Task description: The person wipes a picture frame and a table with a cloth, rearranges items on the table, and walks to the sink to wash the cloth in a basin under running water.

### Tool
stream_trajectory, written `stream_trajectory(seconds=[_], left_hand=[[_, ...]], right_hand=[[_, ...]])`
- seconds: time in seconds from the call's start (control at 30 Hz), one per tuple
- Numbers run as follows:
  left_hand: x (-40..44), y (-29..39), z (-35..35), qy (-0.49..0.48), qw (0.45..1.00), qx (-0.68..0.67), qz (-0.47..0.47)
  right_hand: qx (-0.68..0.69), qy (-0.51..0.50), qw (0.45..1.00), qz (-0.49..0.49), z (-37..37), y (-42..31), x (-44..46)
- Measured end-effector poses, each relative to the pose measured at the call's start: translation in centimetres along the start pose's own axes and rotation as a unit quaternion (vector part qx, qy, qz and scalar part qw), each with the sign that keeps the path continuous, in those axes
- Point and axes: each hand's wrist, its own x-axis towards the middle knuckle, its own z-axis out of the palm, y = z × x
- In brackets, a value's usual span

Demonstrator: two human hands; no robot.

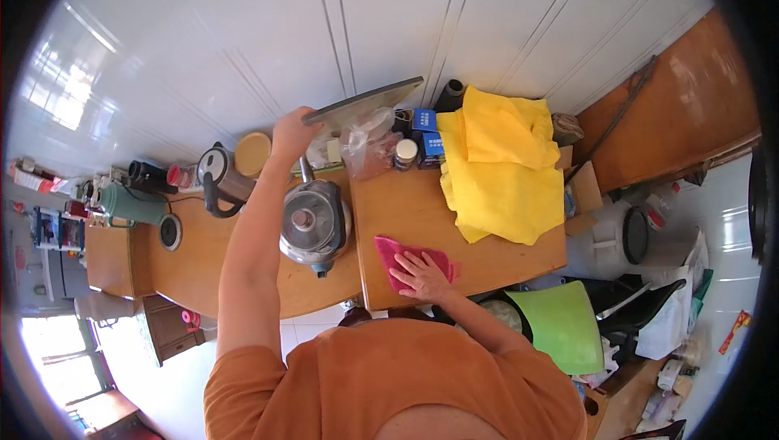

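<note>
Left hand (294,133) grips a tilted panel (367,103); right hand (423,278) (well apart, spread open) rests on a pink cloth (391,253)

White panelled wall (519,10), bright window (53,343) at lower left, green chair (560,326), pale tiled floor (304,331)

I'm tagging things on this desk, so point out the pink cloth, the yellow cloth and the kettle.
Pink cloth (390,248): head view, its uncovered upper-left part.
Yellow cloth (505,197): head view, its lower layer, below the fold.
Kettle (236,184): head view, the side of its body.
</note>
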Motion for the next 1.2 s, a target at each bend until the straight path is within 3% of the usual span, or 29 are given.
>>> stream_trajectory(seconds=[0.07, 0.17, 0.2, 0.3, 0.33, 0.4, 0.47, 0.6, 0.67, 0.8, 0.83, 0.87, 0.97, 1.1, 1.2], left_hand=[[-1.5, 0.4, -2.3, 0.036, 0.999, -0.012, 0.009], [-6.6, 1.8, -7.3, 0.092, 0.995, 0.029, 0.004], [-8.6, 3.0, -8.8, 0.115, 0.992, 0.043, -0.009], [-13.2, 4.5, -11.5, 0.184, 0.971, 0.078, 0.128], [-14.7, 5.7, -12.1, 0.182, 0.975, 0.035, 0.126], [-16.7, 6.3, -11.8, 0.224, 0.955, 0.019, 0.194], [-18.6, 7.7, -11.3, 0.232, 0.938, 0.009, 0.257], [-21.3, 9.2, -9.0, 0.218, 0.918, -0.004, 0.332], [-23.1, 9.4, -8.5, 0.196, 0.930, -0.053, 0.308], [-25.4, 9.7, -9.2, 0.183, 0.944, -0.026, 0.273], [-25.6, 10.0, -9.4, 0.185, 0.947, -0.009, 0.263], [-25.5, 10.4, -9.5, 0.214, 0.922, -0.031, 0.322], [-26.3, 11.3, -10.6, 0.184, 0.920, -0.048, 0.343], [-27.6, 12.3, -12.3, 0.155, 0.931, -0.061, 0.325], [-28.0, 12.9, -13.2, 0.128, 0.938, -0.063, 0.315]], right_hand=[[0.005, 0.011, 1.000, -0.021, 1.1, 0.8, 0.4], [-0.022, 0.018, 0.999, 0.022, 1.5, -0.1, 0.4], [0.028, 0.035, 0.999, 0.027, 2.1, -0.4, 0.5], [0.097, 0.045, 0.981, 0.164, 2.2, -0.2, 1.5], [0.161, 0.130, 0.961, 0.182, -0.5, -1.4, 2.7], [0.430, 0.137, 0.857, 0.250, -7.9, -5.1, 5.2], [0.259, 0.296, 0.914, 0.095, -13.9, -8.0, 7.6], [0.091, 0.487, 0.855, -0.152, -23.6, -15.1, 12.8], [0.064, 0.481, 0.854, -0.189, -24.6, -17.3, 14.6], [0.062, 0.451, 0.870, -0.192, -24.8, -17.1, 14.4], [0.043, 0.454, 0.874, -0.169, -24.9, -16.3, 14.2], [0.024, 0.457, 0.877, -0.147, -25.2, -15.0, 14.1], [0.008, 0.460, 0.883, -0.090, -25.5, -11.4, 13.8], [-0.018, 0.432, 0.902, -0.007, -25.4, -6.4, 13.3], [0.003, 0.467, 0.884, 0.002, -24.4, -3.3, 13.0]])
